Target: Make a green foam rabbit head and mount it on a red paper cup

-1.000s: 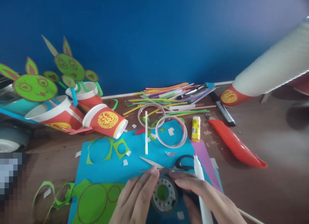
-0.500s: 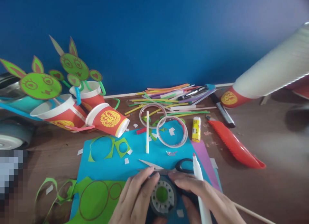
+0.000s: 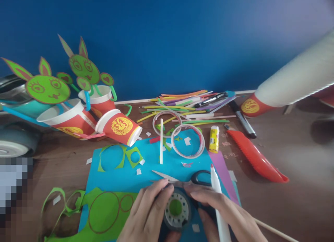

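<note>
Both my hands are low in the middle of the head view, over a blue paper sheet point(image 3: 146, 165). Between them is a roll of tape point(image 3: 177, 210) with a grey ribbed core. My left hand point(image 3: 146, 214) curls round its left side, fingertips at its top edge. My right hand point(image 3: 224, 214) grips its right side and also holds a white marker point(image 3: 217, 196) that points away from me. Black-handled scissors point(image 3: 182, 177) lie just beyond my fingertips. A green sheet with drawn circles point(image 3: 104, 212) lies left of my left hand.
Red paper cups with green bunny faces point(image 3: 86, 110) stand at the left. Coloured straws point(image 3: 182, 108), two clear rings point(image 3: 188, 141), a yellow glue stick point(image 3: 214, 139), an orange scoop point(image 3: 255, 156), a black marker point(image 3: 242, 120) and a stack of white cups point(image 3: 294, 80) lie beyond. A blue wall is behind.
The view has shifted slightly, so the things on the table sit a little further right. My hands have stayed on the tape roll with small finger movements.
</note>
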A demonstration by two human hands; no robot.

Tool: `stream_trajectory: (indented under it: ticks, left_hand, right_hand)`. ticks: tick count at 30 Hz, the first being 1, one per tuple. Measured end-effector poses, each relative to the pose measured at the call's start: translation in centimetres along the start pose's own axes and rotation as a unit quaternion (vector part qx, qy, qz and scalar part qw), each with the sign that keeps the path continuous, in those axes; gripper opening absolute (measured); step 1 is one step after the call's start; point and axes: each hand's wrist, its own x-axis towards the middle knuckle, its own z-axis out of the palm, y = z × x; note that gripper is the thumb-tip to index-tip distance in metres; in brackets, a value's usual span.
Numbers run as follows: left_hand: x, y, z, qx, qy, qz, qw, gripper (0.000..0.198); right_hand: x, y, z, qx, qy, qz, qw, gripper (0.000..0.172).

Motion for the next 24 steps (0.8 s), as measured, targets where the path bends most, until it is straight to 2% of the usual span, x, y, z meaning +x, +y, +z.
stream_trajectory:
  ticks: [9, 17, 21, 24]
  left_hand:
    - [0.2, 0.1, -0.2, 0.001, -0.001, 0.003, 1.0, 0.045]
    - [0.5, 0.0, -0.4, -0.036, 0.012, 0.002, 0.999, 0.047]
    - [0.7, -0.3, -0.5, -0.059, -0.004, 0.026, 0.998, 0.052]
    - [0.7, -0.5, -0.2, -0.073, 0.017, 0.053, 0.996, 0.055]
  right_hand:
    - [0.0, -0.1, -0.3, -0.006, -0.016, -0.009, 1.0, 0.032]
    - [0.1, -0.9, -1.1, -0.017, -0.021, -0.045, 0.999, 0.039]
    - [0.2, -1.6, -1.3, -0.022, -0.026, -0.039, 0.999, 0.039]
    - [0.2, -1.9, -1.3, -0.027, -0.025, -0.036, 0.999, 0.038]
